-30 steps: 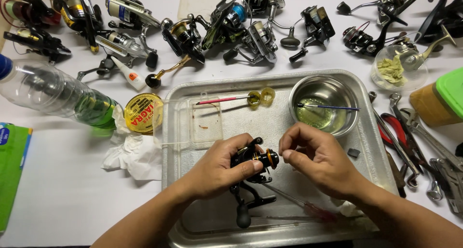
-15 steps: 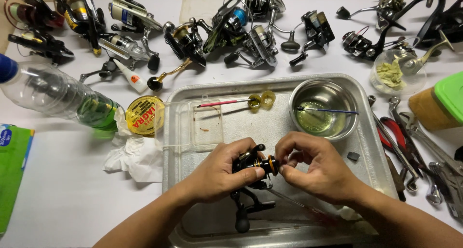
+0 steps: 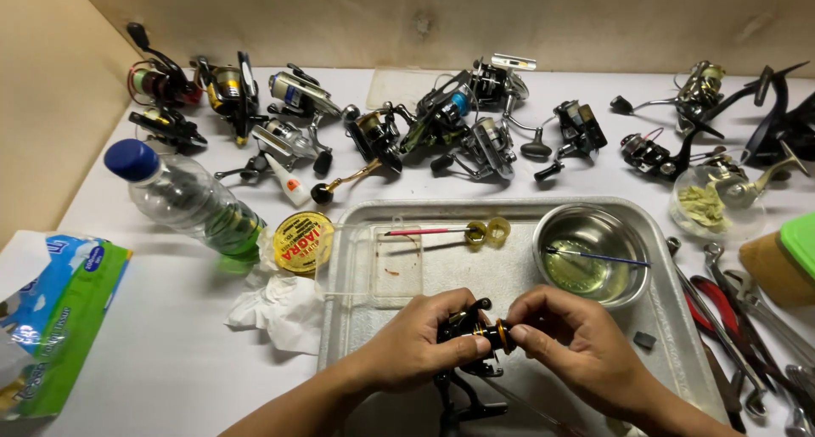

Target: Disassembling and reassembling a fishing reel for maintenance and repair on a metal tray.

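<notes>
Both hands grip one black fishing reel [image 3: 472, 339] over the metal tray [image 3: 509, 271]: left hand [image 3: 420, 348] steadies the body, right hand [image 3: 573, 348] pinches its gold-ringed end at 3 o'clock; likely fitting work, calling for fine fingertip control.

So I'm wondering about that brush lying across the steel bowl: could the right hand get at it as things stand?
Probably yes. The brush rests across the steel bowl just beyond the right hand, with nothing between them, but that hand is gripping the fishing reel and must let go first.
</notes>
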